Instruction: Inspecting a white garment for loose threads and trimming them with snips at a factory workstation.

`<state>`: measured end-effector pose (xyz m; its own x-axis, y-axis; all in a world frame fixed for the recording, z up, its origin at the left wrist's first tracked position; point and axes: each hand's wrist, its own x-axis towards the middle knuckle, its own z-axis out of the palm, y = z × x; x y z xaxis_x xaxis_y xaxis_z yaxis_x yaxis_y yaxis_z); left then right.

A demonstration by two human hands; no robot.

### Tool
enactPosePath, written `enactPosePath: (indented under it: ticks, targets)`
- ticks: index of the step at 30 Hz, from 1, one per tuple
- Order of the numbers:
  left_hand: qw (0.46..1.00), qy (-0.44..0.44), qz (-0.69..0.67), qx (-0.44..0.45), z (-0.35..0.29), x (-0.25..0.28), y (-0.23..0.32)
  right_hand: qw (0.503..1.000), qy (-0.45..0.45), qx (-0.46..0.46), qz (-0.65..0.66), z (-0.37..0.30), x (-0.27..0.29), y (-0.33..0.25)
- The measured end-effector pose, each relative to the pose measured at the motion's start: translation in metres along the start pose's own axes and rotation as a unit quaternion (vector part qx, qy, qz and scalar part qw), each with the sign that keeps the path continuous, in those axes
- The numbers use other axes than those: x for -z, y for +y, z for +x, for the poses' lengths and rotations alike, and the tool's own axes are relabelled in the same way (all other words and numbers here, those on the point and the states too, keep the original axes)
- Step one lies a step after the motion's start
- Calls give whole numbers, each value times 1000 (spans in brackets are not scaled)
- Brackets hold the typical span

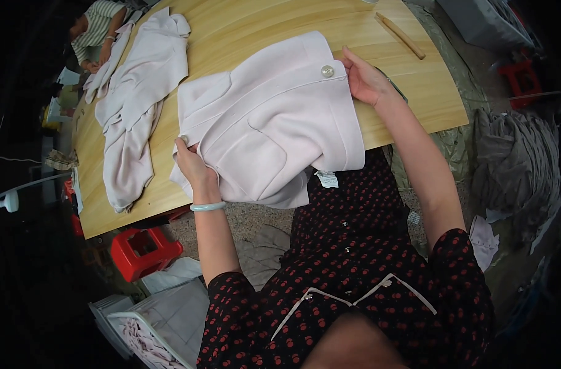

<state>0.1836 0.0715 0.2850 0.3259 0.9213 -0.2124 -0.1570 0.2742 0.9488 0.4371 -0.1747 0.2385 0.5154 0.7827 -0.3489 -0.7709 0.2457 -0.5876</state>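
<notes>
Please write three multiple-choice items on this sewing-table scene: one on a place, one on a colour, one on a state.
1. Where is the second pale garment?
A. on the table to the person's left
B. on the floor
C. on the red stool

2. What colour is the bracelet on the left hand's wrist?
A. red
B. pale green
C. black

3. How does the right hand meet the jacket?
A. hovers above it
B. grips its edge near a button
C. lies flat on the wooden table

Answers: 1 A, it lies crumpled on the tabletop; 2 B, a pale green ring; 3 B, fingers pinch the fabric.
</notes>
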Motion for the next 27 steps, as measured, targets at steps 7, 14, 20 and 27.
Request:
enactPosePath:
  ticks: [7, 14, 20, 27]
  targets:
    - [1000, 15, 15, 5, 7, 5, 0, 998, 54, -10, -41, -14, -34, 9]
    - [987, -125, -91, 55, -21, -5, 46, 941, 81, 253, -208, -10, -35, -28]
    - [985, -119, -111, 65, -43, -5, 53, 904, 90, 309, -280, -15, -39, -59]
    - [978, -119, 31, 168, -13, 30, 14, 769, 256, 260, -525, 8, -7, 12]
